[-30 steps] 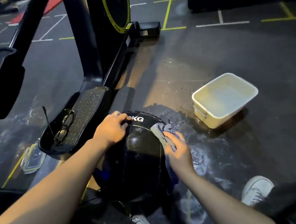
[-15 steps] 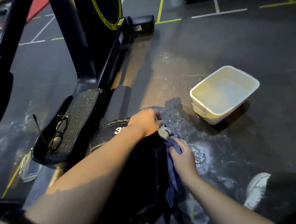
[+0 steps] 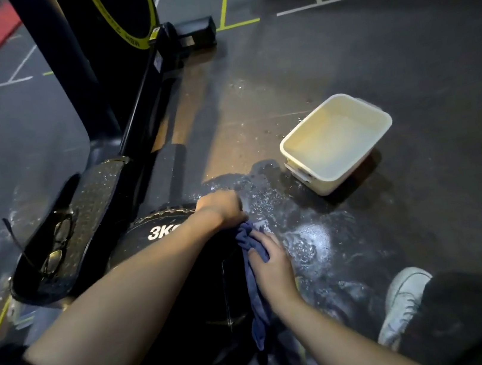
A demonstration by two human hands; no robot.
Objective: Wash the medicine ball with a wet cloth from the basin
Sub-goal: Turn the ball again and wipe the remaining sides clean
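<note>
Black medicine ball [image 3: 186, 284], one: I log it on the wet floor between my two forearms, just right of the machine's footplate, white "3K" lettering showing on its upper face with the rest covered by my left wrist.

Blue cloth [image 3: 255, 277], one: draped down the ball's right flank, bunched at the top, its tail hanging toward the floor.

Right hand [image 3: 272, 266], one: laid over the cloth and pressing it against the ball, fingers held close together and bent over the fabric.

Left hand [image 3: 221, 208], one: set on the far upper edge of the ball, just above the cloth's bunched end. Fingers curl over the far side; I cannot tell whether they grip the ball or the cloth.

Cream basin [image 3: 378, 113], one: rectangular, standing on the floor up and to the right of the ball, apart from it, pale water inside.

Wet patch [image 3: 304, 235], one: shiny and speckled with droplets, spread across the floor [image 3: 403, 64] between ball and basin.

Exercise machine [image 3: 111, 76], one: black frame with a yellow-ringed wheel, to the left.

Footplate [image 3: 82, 218], one: black and studded, carrying one pair of spectacles [image 3: 57, 238].

White shoes, two: one [image 3: 402, 299] at lower right, the toe of another at the bottom edge.

Floor lines: yellow and white, several, at the far end.
</note>
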